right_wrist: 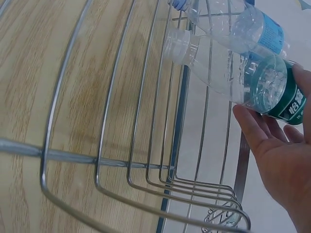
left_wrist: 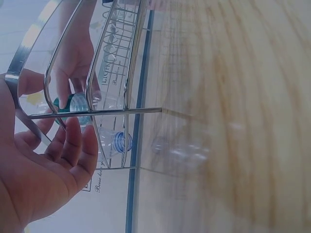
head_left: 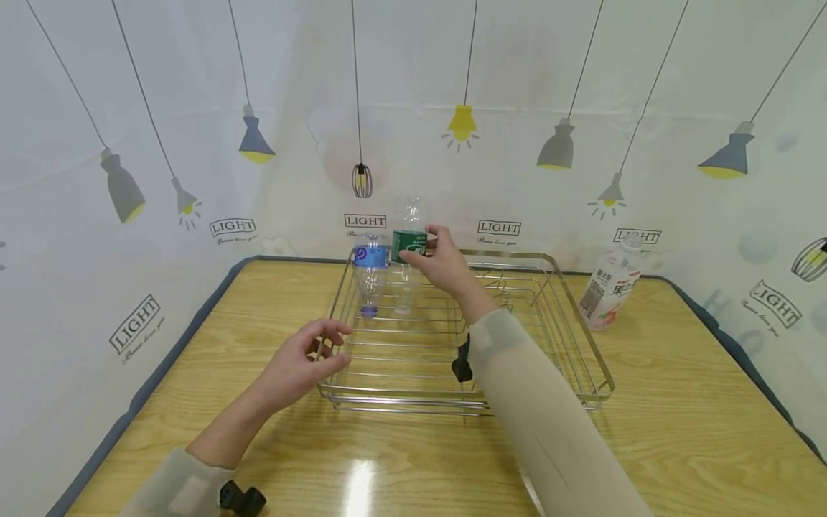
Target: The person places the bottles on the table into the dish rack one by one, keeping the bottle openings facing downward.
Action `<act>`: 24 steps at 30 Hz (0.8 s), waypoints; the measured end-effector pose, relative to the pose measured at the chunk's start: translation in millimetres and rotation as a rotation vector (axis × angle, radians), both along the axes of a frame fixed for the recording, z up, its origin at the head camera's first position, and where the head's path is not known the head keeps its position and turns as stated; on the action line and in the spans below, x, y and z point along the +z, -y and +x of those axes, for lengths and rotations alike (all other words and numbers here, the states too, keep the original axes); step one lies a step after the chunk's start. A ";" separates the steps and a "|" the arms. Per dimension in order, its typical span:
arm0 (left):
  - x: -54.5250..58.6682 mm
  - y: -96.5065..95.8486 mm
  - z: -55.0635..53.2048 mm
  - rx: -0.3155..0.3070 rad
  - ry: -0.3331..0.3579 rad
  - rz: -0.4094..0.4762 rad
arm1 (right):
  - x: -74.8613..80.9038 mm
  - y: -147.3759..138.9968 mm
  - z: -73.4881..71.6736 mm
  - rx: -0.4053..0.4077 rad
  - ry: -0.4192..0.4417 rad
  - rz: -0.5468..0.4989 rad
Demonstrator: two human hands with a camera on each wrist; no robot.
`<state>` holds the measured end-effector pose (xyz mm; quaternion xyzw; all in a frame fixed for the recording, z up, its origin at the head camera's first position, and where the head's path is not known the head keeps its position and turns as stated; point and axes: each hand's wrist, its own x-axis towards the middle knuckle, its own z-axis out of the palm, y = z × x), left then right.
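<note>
On the wood-grain table [head_left: 291, 459], wire rack [head_left: 400, 392] holds two clear btls, both neck down: green-label btl [head_left: 408, 240] and, just beside it on L, blue-label btl [head_left: 370, 257]. Green label: Chinese chars, incl. "怡". Blue label: purple logo, small text illegible. White-label btl [head_left: 610, 283], on table R of rack, reads "果之茶". Backdrop [head_left: 291, 179] printed "LIGHT" repeatedly.

R wrist view gives green label's chars and the btl's clear neck close up; L wrist view shows blue cap's ridges. White-label btl legible in head view only.

R hand [head_left: 446, 262]: grips green-label btl at label, thumb opp. fingers. L hand [head_left: 304, 362]: fingers loosely bent, moderate gap to thumb, at rack's L side; rim contact can't be determined.
</note>
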<state>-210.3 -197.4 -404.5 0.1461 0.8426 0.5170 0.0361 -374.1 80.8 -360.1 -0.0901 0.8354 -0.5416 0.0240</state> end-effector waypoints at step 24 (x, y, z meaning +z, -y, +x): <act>-0.2 0.1 -0.4 -0.003 0.000 0.003 | -3.0 -3.8 2.5 0.059 0.013 0.101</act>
